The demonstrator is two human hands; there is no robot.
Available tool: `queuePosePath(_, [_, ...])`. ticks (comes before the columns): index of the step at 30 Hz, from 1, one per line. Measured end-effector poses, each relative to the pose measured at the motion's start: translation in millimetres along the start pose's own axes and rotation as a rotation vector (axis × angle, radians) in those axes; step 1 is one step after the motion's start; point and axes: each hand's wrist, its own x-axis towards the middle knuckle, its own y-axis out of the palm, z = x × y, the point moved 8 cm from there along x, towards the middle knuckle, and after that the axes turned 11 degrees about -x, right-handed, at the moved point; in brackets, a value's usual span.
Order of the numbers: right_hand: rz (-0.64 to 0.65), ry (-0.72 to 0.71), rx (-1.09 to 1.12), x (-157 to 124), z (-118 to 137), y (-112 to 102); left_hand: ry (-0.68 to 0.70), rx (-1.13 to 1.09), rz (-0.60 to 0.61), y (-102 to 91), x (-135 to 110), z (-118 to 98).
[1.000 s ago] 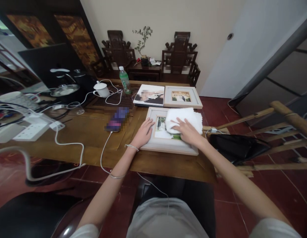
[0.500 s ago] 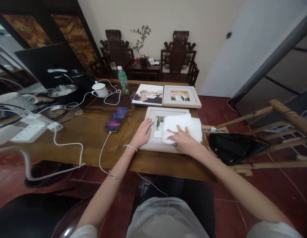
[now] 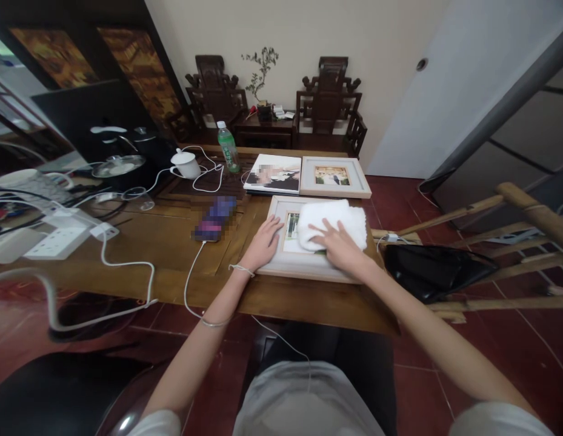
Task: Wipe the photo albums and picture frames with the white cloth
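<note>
A light wooden picture frame [image 3: 308, 266] with a pale mat and a small photo lies flat near the table's front edge. My left hand [image 3: 263, 242] rests on its left side, fingers stretched out. On the right part of the frame lies a folded white cloth [image 3: 349, 212], hiding much of the photo. My right hand [image 3: 340, 245] presses down on the cloth with fingers spread over its top. Behind are a second framed photo [image 3: 358, 178] and a white-covered photo album [image 3: 285, 165], side by side.
Left of the frame lies a phone [image 3: 214, 219] on a white charging cable. A green-labelled bottle [image 3: 228, 147] and a lidded white cup [image 3: 185, 163] stand farther back. Power strips [image 3: 58, 241] and tangled cables crowd the left. A black bag [image 3: 431, 269] sits off the table's right side.
My right hand and the cloth have shifted slightly away from me, uncovering more of the frame's near border. My left hand stays on the frame's left side.
</note>
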Motion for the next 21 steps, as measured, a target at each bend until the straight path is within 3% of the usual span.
queuePosePath(4, [-0.120,0.166,-0.120,26,-47,-1,0.006,0.000,-0.005,-0.6,0,-1])
queuePosePath(7, [-0.102,0.186,-0.153,31,-49,2,0.002,-0.008,-0.005,-0.9,0,-1])
queuePosePath(12, [0.053,0.065,-0.108,5,-2,-3,-0.004,-0.020,-0.004,-1.3,0,-1])
queuePosePath(16, [0.214,-0.115,0.052,-31,46,-22,-0.001,-0.008,0.002,-2.1,-1,-2])
queuePosePath(19, [0.197,-0.251,0.147,-48,74,-40,-0.003,0.000,0.011,-2.3,-1,-3])
queuePosePath(21, [0.176,-0.260,0.176,-50,79,-43,-0.006,0.002,0.022,-1.6,0,-3])
